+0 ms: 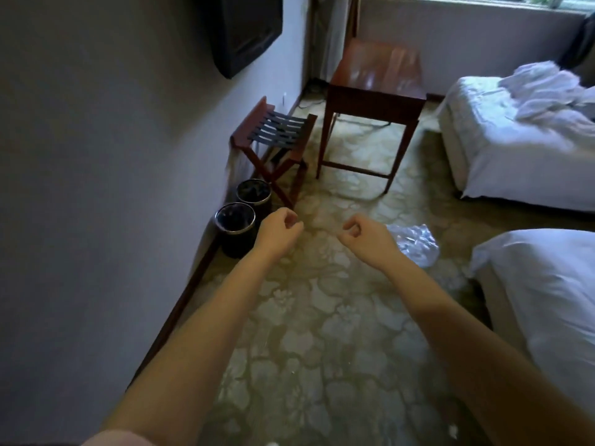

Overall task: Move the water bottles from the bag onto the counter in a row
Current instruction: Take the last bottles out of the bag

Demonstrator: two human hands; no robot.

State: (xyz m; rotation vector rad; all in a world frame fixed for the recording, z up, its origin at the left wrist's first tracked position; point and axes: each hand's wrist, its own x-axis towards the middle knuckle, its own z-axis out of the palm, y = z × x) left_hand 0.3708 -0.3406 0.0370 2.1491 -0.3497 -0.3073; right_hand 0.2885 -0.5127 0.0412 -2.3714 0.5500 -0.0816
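Note:
A clear crumpled plastic bag lies on the patterned carpet, just right of my right hand; the frame is too blurred to tell what is inside it. No separate bottle shows. A bare brown wooden table stands farther ahead by the wall. Both my arms reach forward over the carpet. My left hand has its fingers loosely curled and holds nothing. My right hand is likewise loosely curled and empty, its back partly covering the bag's left edge.
Two black bins stand against the left wall beside my left hand. A folding luggage rack stands behind them. Two white beds line the right side, with the carpet running between wall and beds.

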